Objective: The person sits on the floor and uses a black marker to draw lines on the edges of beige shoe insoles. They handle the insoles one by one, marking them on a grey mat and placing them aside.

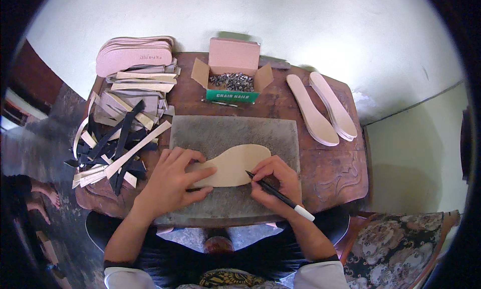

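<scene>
A pale beige insole (235,163) lies flat on a grey slab (280,133) in front of me, its wide end toward the right. My left hand (175,176) rests spread over its narrow end, index finger stretched on top and thumb near its lower edge; that end is hidden under the palm. In my right hand (273,183) is a black marker pen (275,193) with a white end pointing toward me. Its tip touches or nearly touches the insole's right part, and my curled fingers are closed around the barrel.
Beyond the slab stands an open green cardboard box (233,95) of small nails. Pink insoles (135,58) are stacked at the far left, above black and beige offcuts (117,143). Paired beige insoles (320,108) lie right on the carved wooden table (330,163). A patterned cushion (396,249) sits lower right.
</scene>
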The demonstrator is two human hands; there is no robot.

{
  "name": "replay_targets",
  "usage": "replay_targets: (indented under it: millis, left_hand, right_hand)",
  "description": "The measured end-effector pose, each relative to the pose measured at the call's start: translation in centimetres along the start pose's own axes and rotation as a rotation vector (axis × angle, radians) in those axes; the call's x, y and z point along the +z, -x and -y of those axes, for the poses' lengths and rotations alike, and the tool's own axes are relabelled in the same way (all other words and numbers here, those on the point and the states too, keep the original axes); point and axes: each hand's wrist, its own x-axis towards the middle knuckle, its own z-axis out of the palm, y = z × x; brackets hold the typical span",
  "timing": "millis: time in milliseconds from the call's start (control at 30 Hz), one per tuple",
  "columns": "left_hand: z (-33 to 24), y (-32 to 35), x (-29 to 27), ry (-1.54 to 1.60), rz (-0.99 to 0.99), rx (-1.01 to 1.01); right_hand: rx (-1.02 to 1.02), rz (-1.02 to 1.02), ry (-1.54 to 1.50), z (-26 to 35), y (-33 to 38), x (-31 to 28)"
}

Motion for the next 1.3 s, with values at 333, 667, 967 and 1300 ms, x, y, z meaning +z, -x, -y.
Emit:
replay_targets:
  millis: [333, 667, 967, 1300]
  left_hand:
    - [0.1, 0.4, 0.8, 0.021, -0.055, -0.023]
    - [0.1, 0.2, 0.9, 0.026, -0.059, -0.019]
    - [0.1, 0.2, 0.8, 0.02, -0.063, -0.02]
    - [0.1, 0.2, 0.8, 0.022, -0.067, -0.011]
  right_hand:
    - [0.029, 0.088, 0.018, -0.2, 0.0, 0.5]
    - [0.006, 0.117, -0.004, -0.7, 0.1, 0.4]
    - [0.037, 0.126, 0.013, -0.7, 0.1, 0.4]
    - [0.015, 0.133, 0.008, -0.8, 0.1, 0.5]
